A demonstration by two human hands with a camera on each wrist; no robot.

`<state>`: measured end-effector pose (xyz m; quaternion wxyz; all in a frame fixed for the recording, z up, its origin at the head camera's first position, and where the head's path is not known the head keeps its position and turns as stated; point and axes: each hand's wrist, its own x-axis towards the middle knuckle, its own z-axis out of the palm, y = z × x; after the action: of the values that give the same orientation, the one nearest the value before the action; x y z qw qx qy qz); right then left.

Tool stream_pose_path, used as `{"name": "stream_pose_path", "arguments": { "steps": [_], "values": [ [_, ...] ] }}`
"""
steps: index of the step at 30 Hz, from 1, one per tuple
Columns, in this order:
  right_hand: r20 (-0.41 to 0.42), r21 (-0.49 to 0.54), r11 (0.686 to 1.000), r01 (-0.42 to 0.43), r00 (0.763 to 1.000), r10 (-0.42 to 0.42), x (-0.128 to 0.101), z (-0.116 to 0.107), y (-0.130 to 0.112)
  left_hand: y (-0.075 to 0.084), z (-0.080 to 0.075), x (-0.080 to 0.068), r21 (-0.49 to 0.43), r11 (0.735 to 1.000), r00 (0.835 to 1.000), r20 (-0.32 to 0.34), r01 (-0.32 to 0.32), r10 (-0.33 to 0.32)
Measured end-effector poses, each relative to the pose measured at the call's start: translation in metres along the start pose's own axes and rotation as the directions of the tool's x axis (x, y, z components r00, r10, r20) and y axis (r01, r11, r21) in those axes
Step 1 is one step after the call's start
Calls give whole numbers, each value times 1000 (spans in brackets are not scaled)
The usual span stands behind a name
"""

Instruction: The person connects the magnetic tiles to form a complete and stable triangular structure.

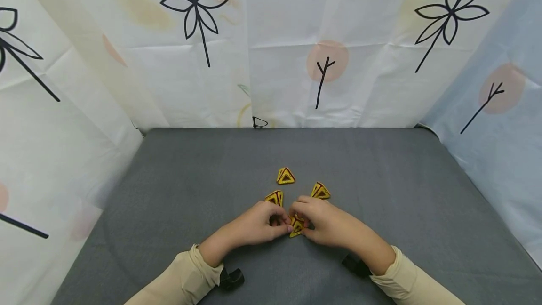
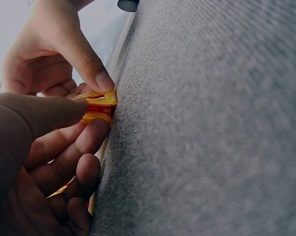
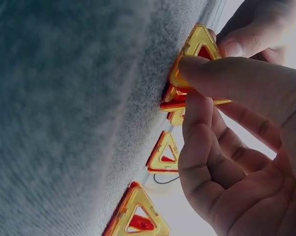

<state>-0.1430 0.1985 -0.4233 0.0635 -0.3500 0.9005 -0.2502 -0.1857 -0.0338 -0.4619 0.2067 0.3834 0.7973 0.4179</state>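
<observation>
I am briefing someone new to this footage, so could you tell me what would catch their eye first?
Both hands meet at the middle of the grey table: the left hand and right hand pinch a yellow triangular piece between them. Three more yellow triangles lie just beyond the hands, before a flower-printed curtain.

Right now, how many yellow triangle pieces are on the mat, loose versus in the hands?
Loose yellow triangles: 3, far, left, right
Triangle cluster held by both hands: 1; its piece count cannot be told
Total: 4 groups
</observation>
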Motion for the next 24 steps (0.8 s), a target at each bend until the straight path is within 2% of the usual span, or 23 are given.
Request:
{"name": "stream_pose_path", "arguments": {
  "steps": [10, 18, 24],
  "values": [
    [-22, -18, 1000, 14, 1000, -14, -1, 1, -1, 0, 0, -1, -16, 1000, 1000, 21, 8, -8],
    [-19, -6, 1000, -23, 1000, 22, -1, 0, -2, 2, 1, -3, -3, 1000, 1000, 4, 8, -8],
    [-51, 11, 1000, 9, 999, -9, -2, -2, -1, 2, 2, -3, -7, 1000, 1000, 11, 1, 0]
  ]
}}
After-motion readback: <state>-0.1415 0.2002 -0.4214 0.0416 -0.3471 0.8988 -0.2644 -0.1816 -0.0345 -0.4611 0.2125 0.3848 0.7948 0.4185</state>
